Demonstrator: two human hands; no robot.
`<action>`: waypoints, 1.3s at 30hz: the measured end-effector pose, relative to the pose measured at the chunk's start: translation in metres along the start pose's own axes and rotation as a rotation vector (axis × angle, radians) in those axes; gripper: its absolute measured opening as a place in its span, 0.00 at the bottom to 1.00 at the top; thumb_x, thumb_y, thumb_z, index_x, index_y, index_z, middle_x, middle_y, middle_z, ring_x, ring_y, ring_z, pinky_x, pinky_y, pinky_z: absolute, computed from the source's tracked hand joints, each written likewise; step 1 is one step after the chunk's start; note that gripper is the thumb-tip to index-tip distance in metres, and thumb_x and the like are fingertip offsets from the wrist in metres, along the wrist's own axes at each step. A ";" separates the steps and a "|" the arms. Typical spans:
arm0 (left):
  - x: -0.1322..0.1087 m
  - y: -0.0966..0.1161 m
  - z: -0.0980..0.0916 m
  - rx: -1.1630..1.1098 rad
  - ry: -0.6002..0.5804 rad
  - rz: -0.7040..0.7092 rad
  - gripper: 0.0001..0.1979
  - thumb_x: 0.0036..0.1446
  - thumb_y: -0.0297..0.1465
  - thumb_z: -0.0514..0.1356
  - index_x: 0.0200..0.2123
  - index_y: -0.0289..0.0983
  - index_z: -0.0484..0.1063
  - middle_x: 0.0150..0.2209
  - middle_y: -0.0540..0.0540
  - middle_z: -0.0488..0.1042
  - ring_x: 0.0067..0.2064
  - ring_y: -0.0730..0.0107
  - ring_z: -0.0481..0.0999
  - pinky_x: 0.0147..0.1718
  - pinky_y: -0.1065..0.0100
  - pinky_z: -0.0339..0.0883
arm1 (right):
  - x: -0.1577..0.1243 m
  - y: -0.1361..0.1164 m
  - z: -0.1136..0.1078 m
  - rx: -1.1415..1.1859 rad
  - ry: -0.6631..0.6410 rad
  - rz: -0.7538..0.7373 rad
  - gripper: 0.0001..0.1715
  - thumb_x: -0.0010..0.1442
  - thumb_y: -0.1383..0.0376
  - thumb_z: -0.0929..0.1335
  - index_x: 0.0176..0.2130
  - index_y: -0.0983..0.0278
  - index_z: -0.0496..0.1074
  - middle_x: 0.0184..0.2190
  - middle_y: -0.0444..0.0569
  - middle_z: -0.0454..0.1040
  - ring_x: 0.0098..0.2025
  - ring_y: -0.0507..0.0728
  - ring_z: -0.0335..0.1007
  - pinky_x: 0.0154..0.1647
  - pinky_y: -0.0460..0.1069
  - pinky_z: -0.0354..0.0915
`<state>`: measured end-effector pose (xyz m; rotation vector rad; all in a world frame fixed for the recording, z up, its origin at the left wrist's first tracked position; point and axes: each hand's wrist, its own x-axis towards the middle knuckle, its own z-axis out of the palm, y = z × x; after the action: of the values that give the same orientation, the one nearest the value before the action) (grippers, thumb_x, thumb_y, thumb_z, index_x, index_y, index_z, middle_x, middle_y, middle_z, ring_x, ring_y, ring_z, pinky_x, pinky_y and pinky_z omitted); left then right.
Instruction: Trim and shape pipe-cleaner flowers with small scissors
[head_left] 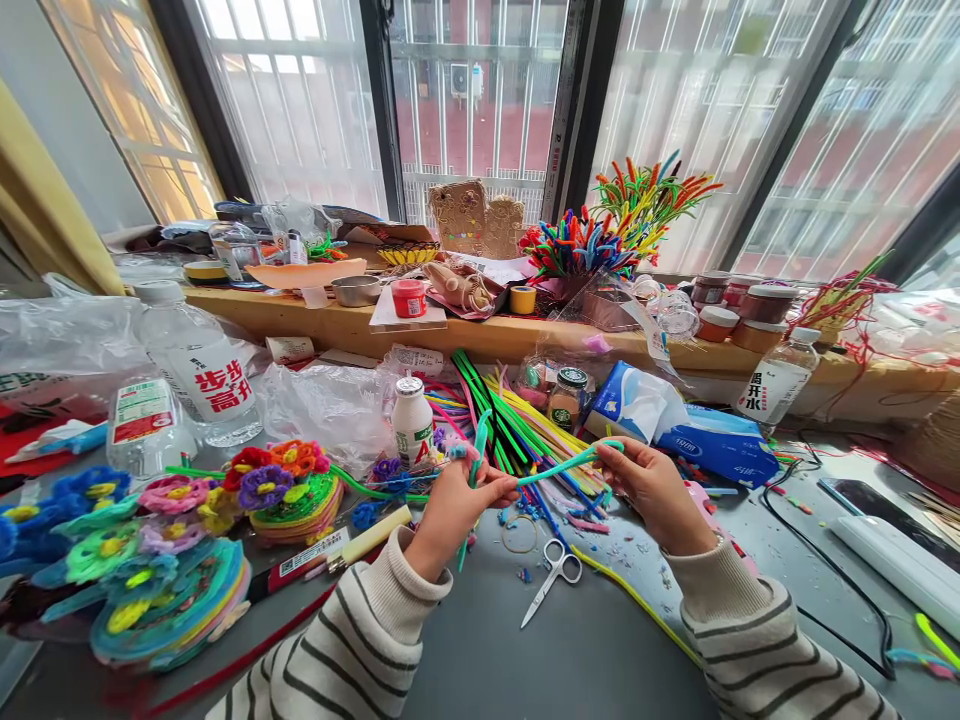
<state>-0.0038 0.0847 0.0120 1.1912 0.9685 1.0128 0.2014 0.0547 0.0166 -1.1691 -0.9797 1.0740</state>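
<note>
A turquoise pipe cleaner stretches between my two hands above the table. My left hand pinches it near one end, with more turquoise lengths sticking up and down past the fingers. The looped far end is gripped by thumb and fingers of my right hand. Below them lie small scissors, shut, with the blade tip towards me. A yellow pipe cleaner runs along the table under my right forearm. Behind my hands is a pile of green pipe cleaners and other colours.
Fuzzy flower pieces crowd the left, near a large water bottle. A small white bottle, a glass jar and a blue tissue pack stand behind. A black cable crosses the right side.
</note>
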 end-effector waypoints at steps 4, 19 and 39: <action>-0.004 0.000 0.004 0.064 -0.145 -0.118 0.14 0.32 0.32 0.65 0.15 0.36 0.59 0.17 0.49 0.72 0.23 0.67 0.74 0.24 0.68 0.70 | 0.001 -0.004 -0.002 0.173 0.074 0.031 0.16 0.37 0.59 0.72 0.25 0.67 0.71 0.17 0.42 0.67 0.17 0.45 0.57 0.15 0.40 0.55; -0.015 0.007 0.007 -0.101 -0.505 -0.386 0.21 0.35 0.31 0.64 0.19 0.37 0.50 0.24 0.49 0.71 0.29 0.70 0.74 0.31 0.69 0.64 | 0.000 0.000 -0.001 0.695 0.007 0.200 0.09 0.39 0.65 0.73 0.25 0.66 0.72 0.30 0.41 0.74 0.17 0.40 0.61 0.16 0.33 0.63; -0.017 0.006 0.008 -0.121 -0.599 -0.422 0.19 0.35 0.25 0.64 0.18 0.36 0.52 0.20 0.54 0.65 0.28 0.72 0.73 0.28 0.71 0.62 | 0.000 0.001 0.000 0.615 0.084 0.150 0.10 0.37 0.68 0.73 0.26 0.64 0.72 0.27 0.42 0.74 0.21 0.43 0.67 0.21 0.34 0.68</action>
<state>-0.0008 0.0671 0.0197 1.0396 0.6266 0.3362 0.2012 0.0550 0.0161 -0.7749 -0.4431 1.3137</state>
